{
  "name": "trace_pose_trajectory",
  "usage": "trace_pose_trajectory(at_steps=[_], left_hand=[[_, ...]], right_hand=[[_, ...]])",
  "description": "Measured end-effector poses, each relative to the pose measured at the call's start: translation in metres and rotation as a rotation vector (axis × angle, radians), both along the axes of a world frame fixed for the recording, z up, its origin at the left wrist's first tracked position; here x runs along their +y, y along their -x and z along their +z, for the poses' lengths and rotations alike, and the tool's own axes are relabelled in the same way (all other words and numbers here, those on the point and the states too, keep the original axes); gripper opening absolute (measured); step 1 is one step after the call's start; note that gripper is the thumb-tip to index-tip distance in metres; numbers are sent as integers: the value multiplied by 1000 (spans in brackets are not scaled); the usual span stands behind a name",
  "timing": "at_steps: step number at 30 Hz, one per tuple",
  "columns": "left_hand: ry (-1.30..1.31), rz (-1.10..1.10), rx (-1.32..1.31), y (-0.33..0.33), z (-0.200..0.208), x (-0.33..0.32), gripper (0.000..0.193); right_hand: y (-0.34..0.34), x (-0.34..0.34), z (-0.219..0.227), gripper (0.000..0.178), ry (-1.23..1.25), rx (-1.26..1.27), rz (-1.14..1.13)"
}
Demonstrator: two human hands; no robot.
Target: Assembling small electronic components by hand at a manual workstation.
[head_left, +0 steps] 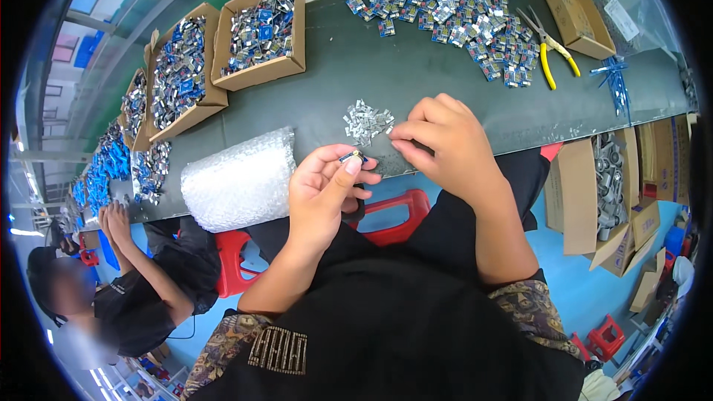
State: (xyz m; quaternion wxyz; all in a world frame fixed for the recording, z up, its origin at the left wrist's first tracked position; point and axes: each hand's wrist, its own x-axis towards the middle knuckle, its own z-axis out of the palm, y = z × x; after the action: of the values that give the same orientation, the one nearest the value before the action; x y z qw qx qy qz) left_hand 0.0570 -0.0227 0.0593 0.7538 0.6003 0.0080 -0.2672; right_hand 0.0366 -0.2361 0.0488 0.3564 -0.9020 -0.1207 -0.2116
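Observation:
My left hand [327, 186] pinches a small blue circuit board [354, 157] with a shiny metal part between thumb and fingers, just over the table's near edge. A loose pile of tiny silvery metal pieces [365, 123] lies on the dark table beyond it. My right hand [445, 145] is at the right side of this pile, fingers curled and fingertips drawn together. What its fingertips hold, if anything, is too small to make out. Left of my left hand lies a roll of clear bubble wrap [239, 178].
Cardboard boxes [260, 78] of small boards stand at the table's far left. Many blue boards [490, 33] are spread at the back right, beside yellow-handled pliers [548, 52] and a cardboard tray [575, 18]. A co-worker [126, 282] sits at left. An open carton [583, 193] of metal parts stands right.

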Motion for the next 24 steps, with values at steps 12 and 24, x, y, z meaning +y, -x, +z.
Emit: trace_pose_trajectory(at_steps=[12, 24], left_hand=[[-12, 18, -21, 2, -2, 1, 24], [-107, -55, -497, -102, 81, -21, 28]], right_hand=[[2, 1, 1, 17, -1, 28, -23], [1, -13, 9, 11, -226, 20, -71]])
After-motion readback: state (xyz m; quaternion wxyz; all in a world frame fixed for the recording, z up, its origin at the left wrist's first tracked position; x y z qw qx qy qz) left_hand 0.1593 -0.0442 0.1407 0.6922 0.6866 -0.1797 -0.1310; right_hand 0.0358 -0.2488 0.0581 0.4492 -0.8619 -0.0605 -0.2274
